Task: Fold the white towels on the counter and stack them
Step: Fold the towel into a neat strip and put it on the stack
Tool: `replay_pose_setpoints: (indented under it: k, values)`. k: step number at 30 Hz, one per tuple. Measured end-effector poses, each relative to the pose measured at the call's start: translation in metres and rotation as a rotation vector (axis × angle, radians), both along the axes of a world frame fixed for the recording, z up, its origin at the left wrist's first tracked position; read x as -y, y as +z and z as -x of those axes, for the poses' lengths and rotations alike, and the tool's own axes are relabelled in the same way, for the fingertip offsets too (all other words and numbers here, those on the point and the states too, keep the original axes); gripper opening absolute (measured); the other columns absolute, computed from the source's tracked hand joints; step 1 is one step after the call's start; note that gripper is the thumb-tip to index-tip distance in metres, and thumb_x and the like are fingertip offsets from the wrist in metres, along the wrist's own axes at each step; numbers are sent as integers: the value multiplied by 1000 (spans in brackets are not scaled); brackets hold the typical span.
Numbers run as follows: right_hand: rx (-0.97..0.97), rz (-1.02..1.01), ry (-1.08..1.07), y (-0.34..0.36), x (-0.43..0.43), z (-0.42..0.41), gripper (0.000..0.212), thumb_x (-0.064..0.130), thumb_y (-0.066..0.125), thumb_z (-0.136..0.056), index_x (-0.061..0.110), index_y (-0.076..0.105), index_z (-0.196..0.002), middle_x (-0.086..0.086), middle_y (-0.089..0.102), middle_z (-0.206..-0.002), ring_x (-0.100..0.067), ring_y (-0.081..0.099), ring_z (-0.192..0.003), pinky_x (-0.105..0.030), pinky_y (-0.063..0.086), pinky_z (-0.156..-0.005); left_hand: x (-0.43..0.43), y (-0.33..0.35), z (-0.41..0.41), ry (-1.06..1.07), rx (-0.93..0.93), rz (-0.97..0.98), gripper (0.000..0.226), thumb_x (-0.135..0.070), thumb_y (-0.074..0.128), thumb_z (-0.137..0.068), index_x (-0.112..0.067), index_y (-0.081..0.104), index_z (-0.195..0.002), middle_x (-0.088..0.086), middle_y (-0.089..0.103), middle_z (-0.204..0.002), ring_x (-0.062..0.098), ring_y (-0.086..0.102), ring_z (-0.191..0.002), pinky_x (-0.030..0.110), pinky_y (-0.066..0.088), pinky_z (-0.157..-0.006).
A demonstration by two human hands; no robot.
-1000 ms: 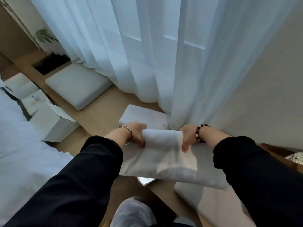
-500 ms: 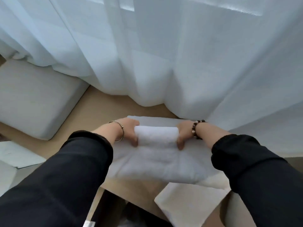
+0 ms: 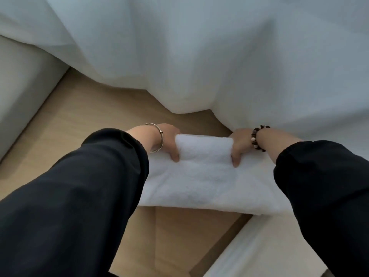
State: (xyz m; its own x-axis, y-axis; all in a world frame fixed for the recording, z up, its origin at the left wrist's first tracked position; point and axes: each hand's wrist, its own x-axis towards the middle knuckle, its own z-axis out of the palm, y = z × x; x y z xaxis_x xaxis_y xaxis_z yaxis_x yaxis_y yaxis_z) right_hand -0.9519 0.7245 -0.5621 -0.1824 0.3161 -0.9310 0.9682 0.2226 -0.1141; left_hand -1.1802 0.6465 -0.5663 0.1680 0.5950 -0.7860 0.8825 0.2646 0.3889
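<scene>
Soft diffuse daylight through the sheer curtain above the towel, bright and cool, faint brown shadow on the desk just below the towel, black sleeves beside it nearly featureless, mild overall blur, wide-angle stretching at edges

fluffy matt terry towel; smooth matt wooden counter; sheer cloth curtain; shiny metal bangle

A home room, by the look of it: a sheer white curtain falls in soft folds onto a pale wood counter, a thick light cushion sits at the left, and a white towel lies on it.
</scene>
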Motion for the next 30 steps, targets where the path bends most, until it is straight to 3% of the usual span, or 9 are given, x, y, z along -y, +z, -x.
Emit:
replay_pose_setpoints:
  k: [4,14,19,21,24,26,27,28,30]
  values:
    - [-11,6,-55,-23,-9,-5,41,20,87,-51,22,70,-88,0,69,-99,-23,63,-93,-37,53,-87,-7,-19,1,28,26,8,31,-31,84,-59,-30,57,-76,-10,61,-80,13,60,-74,23,43,-54]
    - [33,184,-94,-14,-26,-10,45,11,85,-53,16,73,-97,-5,72,-101,-27,67,-95,-42,54,-88,-31,-19,-2,47,65,150,31,-25,87,-56,-29,64,-77,-6,68,-79,18,67,-74,27,52,-61]
    - [47,78,-54,-19,-14,-10,53,16,84,-59,15,67,-109,-4,65,-110,-27,61,-102,-42,50,-94,-25,-15,-6,-22,10,78,34,-36,85,-57,-32,57,-77,-9,63,-84,14,61,-77,26,47,-61]
    - [67,55,-26,-16,-12,-5,58,19,84,-60,13,64,-114,-5,63,-114,-27,59,-103,-41,49,-95,-16,-9,-2,-40,-36,-24,41,-48,81,-59,-34,57,-88,-9,63,-96,15,59,-85,28,46,-68]
    - [104,-40,28,-10,-2,1,57,17,79,-64,10,53,-114,-8,57,-114,-29,57,-100,-38,51,-87,10,-5,9,-87,-273,-298,78,-73,63,-63,-33,44,-128,-4,55,-122,23,50,-112,35,39,-90]
    - [33,-160,58,-7,13,11,45,12,65,-72,13,46,-112,-10,55,-112,-29,55,-96,-35,50,-77,35,-5,17,163,-327,-427,88,-73,57,-69,-30,30,-142,2,45,-136,26,41,-125,41,32,-101]
    - [-47,-220,94,-8,21,17,43,11,58,-76,16,44,-117,-10,55,-115,-29,54,-98,-34,47,-78,49,-5,20,383,-259,-432,87,-67,59,-74,-28,26,-145,3,41,-141,27,38,-128,41,31,-104]
    - [-141,-267,113,-10,27,24,44,10,53,-80,18,44,-122,-8,54,-118,-29,53,-103,-34,45,-80,63,-6,23,638,-129,-397,88,-59,63,-77,-26,22,-147,4,36,-145,26,35,-131,39,31,-105]
    - [-322,-257,-52,-7,34,44,38,11,47,-84,23,48,-121,-5,55,-119,-26,53,-104,-32,42,-77,91,-10,25,1084,167,-251,90,-48,69,-79,-24,17,-149,0,31,-150,22,33,-135,32,29,-105]
